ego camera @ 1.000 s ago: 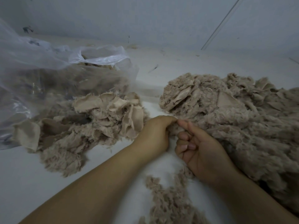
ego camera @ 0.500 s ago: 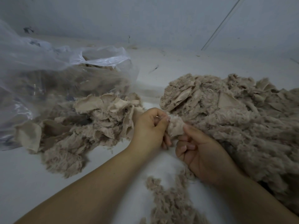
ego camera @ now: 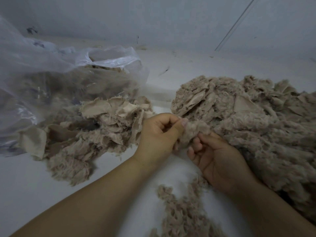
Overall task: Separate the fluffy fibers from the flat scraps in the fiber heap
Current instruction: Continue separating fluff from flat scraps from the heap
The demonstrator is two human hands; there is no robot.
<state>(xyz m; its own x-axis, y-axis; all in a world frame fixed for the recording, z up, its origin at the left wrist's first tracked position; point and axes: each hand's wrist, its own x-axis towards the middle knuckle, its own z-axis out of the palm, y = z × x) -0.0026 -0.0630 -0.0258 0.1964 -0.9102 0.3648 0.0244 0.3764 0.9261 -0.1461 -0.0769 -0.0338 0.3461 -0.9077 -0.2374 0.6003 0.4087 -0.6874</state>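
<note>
A large beige fiber heap (ego camera: 256,127) fills the right side, fluffy with flat scraps showing on top. A smaller pile of flat scraps (ego camera: 95,127) lies at the left. Between them my left hand (ego camera: 159,135) pinches one end of a fluffy tuft (ego camera: 195,130) between thumb and fingers. My right hand (ego camera: 217,158) grips the tuft's other end from below, at the edge of the big heap. A thin trail of loose fluffy fibers (ego camera: 181,207) lies on the surface near my forearms.
A clear plastic bag (ego camera: 51,79) holding more beige material lies at the back left, its mouth open toward the scrap pile. The white work surface (ego camera: 30,185) runs to a pale wall (ego camera: 153,23) behind.
My left hand has lifted and drawn slightly left, pulling a fluffy tuft out from the heap's edge. My right hand has shifted to grip the tuft from below.
</note>
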